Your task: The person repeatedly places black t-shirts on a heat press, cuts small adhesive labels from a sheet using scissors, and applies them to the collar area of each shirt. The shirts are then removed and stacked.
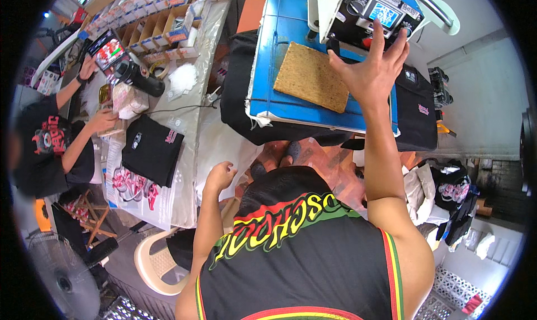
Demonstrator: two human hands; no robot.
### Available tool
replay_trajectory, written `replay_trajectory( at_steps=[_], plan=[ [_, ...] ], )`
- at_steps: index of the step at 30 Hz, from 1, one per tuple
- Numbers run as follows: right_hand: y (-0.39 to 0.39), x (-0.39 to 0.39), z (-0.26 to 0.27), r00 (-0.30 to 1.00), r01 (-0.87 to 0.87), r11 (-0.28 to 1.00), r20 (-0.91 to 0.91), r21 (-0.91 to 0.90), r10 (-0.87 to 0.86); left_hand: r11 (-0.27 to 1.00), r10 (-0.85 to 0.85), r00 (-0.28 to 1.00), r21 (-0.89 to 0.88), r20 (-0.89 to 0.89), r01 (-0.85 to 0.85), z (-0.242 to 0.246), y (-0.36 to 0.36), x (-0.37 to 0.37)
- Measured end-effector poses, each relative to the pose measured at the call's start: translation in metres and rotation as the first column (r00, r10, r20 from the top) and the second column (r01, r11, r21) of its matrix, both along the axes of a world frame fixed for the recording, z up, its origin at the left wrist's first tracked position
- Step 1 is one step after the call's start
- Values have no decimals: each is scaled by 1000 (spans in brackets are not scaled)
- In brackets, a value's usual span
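My right hand (373,68) is raised with fingers spread over the black control panel of a machine, likely a heat press (356,22). Its index fingertip overlaps the lit display (384,15), and another finger reaches a knob at the right; contact cannot be told. Below the panel, a brown fibrous board (312,77) lies on the blue-covered table (268,56), left of my right wrist. Low on the left, my left hand (221,176) hangs loosely curled and empty beside the long worktable (184,194). A folded black T-shirt (153,150) is the nearest item on that table.
At far left a co-worker (54,139) sits by a phone (107,51) on a stand. Divided cardboard boxes (159,26) stand behind it. Black garments (413,110) hang right of the blue table. A plastic chair (155,261) and a fan (63,278) are lower left.
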State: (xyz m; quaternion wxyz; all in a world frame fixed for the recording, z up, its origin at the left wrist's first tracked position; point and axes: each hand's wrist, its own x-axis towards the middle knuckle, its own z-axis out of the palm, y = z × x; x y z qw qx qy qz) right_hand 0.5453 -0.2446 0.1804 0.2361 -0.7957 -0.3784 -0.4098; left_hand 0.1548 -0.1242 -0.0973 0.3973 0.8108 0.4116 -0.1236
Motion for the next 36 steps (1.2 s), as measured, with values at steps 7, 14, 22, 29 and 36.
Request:
replay_trajectory(
  at_steps=[7, 14, 22, 29, 36],
  plan=[
    [28, -25, 1, 999, 6, 1000, -52, -6, -7, 991, 115, 993, -73, -5, -115, -27, -52, -44],
    [-38, 30, -34, 954, -232, 965, -164, 118, 250, 976, 117, 991, -180, -57, -126, -30, -100, -48],
    [-260, 214, -132, 870, 94, 991, -492, 91, -37, 767, -636, 589, 322, 498, 555, 168, -168, 234],
    [-368, 382, -185, 838, 127, 984, -518, -126, -175, 660, -750, 443, 501, 492, 560, 180, -203, 561],
    [-373, 502, -203, 803, 57, 878, -500, -476, -323, 579, -442, 869, 810, 221, 89, 80, -194, 701]
  ],
)
